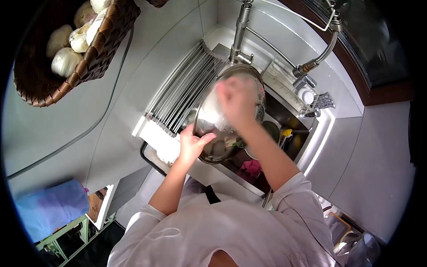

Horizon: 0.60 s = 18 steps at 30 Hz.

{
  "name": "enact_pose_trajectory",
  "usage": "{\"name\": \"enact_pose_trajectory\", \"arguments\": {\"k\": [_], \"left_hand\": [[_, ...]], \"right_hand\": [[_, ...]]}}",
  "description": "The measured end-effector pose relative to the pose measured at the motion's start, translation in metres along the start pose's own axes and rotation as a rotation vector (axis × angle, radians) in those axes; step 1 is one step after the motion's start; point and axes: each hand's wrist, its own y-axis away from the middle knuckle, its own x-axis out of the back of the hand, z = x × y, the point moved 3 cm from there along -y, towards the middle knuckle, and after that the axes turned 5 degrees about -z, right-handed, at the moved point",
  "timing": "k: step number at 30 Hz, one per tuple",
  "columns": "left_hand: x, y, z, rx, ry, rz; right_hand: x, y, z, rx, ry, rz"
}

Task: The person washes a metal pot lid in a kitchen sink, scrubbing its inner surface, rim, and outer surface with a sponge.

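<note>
A shiny round stainless steel bowl [211, 120] is tilted over the sink [302, 142]. My left hand [192, 143] grips its lower left rim, with the thumb lying over the edge. My right hand [238, 100] is over the bowl's inner side, smeared by motion. Its fingers look curled, but whether they hold anything is hidden. Wet or foamy whitish patches show on the metal near the right hand. Behind the bowl rises a steel faucet [240, 35]. Below it in the sink lie a pink cloth [251, 168] and a small yellow item [287, 132].
A slatted metal drying rack [182, 89] spans the sink's left side. A caddy [307, 98] with small items stands at the right rim. At upper left is a woven basket [100, 53] with garlic bulbs [66, 61]. A grey cable [104, 118] crosses the counter.
</note>
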Motion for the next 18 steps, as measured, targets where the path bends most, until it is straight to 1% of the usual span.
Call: {"name": "enact_pose_trajectory", "arguments": {"k": [2, 3, 4, 5, 7, 8, 11, 12, 14, 16, 17, 18], "left_hand": [[-0.001, -0.005, 0.011, 0.007, -0.057, -0.02], [0.0, -0.006, 0.017, 0.011, -0.087, -0.031], [0.005, -0.012, 0.028, -0.008, -0.272, -0.024], [0.011, -0.019, 0.033, 0.02, -0.37, -0.052], [0.019, -0.035, 0.031, 0.002, -0.448, -0.08], [0.021, -0.042, 0.035, 0.01, -0.459, -0.124], [0.02, -0.053, 0.036, -0.036, -0.463, -0.161], [0.017, -0.053, 0.043, -0.003, -0.475, -0.161], [0.014, -0.054, 0.046, -0.079, -0.544, -0.162], [0.012, -0.055, 0.049, -0.124, -0.583, -0.155], [0.012, -0.057, 0.054, -0.139, -0.593, -0.146], [0.013, -0.059, 0.058, -0.07, -0.614, -0.171]], "right_hand": [[0.005, -0.023, 0.063, -0.355, -0.213, 0.036], [0.011, -0.027, 0.084, -0.334, -0.261, 0.021], [0.001, -0.021, 0.116, -0.383, -0.286, 0.043], [0.002, -0.018, 0.122, -0.44, -0.285, 0.043], [0.005, -0.014, 0.132, -0.555, -0.282, 0.045], [-0.001, -0.01, 0.143, -0.55, -0.33, 0.072], [-0.006, -0.001, 0.151, -0.566, -0.306, 0.067], [-0.003, -0.001, 0.144, -0.501, -0.297, 0.112], [0.0, -0.005, 0.111, -0.37, -0.277, 0.198], [0.009, -0.007, 0.046, -0.232, -0.311, 0.2], [0.01, -0.004, 0.015, -0.171, -0.181, 0.092], [0.001, 0.007, -0.008, -0.05, -0.147, 0.149]]}}
